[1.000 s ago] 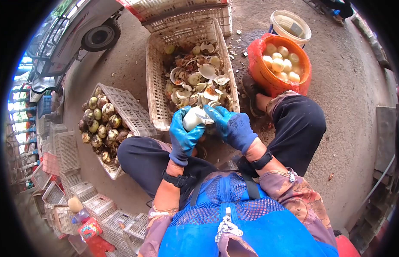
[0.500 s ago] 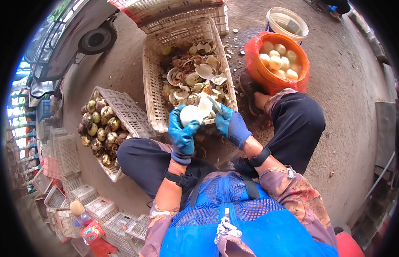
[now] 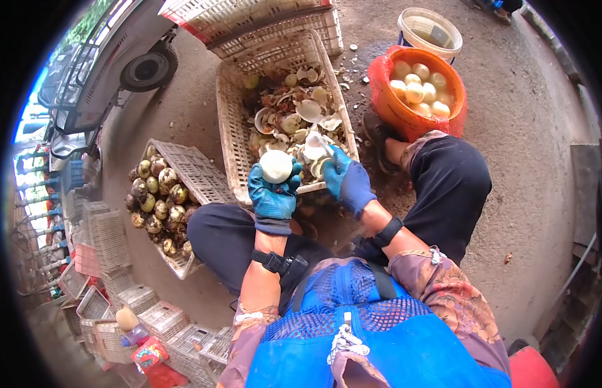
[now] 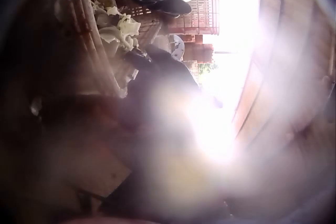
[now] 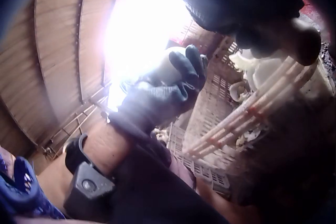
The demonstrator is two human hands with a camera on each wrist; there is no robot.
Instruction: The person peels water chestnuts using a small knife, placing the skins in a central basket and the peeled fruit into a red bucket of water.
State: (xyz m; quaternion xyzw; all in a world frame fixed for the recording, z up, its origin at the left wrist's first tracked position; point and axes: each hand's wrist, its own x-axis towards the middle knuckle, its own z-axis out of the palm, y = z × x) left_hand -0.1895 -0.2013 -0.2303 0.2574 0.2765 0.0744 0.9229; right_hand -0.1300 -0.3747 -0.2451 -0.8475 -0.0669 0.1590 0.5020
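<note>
In the head view my left hand [image 3: 273, 194], in a blue rubber-coated glove, holds a smooth white peeled onion [image 3: 276, 166] in its curled fingers. My right hand [image 3: 347, 181], gloved alike, grips a small knife [image 3: 326, 148] to the right of the onion, its handle mostly hidden by the fingers. Both hands are over the near end of a pale plastic crate [image 3: 234, 129] of onion peelings [image 3: 291, 110]. A pale curved peel [image 3: 314, 145] shows beside the blade. In the right wrist view the left glove [image 5: 163, 95] wraps the onion [image 5: 167, 67]; glare washes out the left wrist view.
A tilted crate [image 3: 191, 169] of dirty unpeeled onions [image 3: 160, 194] lies at the left. On the right stands an orange tub [image 3: 457, 107] of peeled onions in liquid, with a white bucket [image 3: 412, 22] behind. Stacked crates [image 3: 268, 29] rise beyond.
The hands have moved apart. The left hand has turned palm up with the onion, and the right hand has drawn the knife away from it. A piece of peel has come away.
</note>
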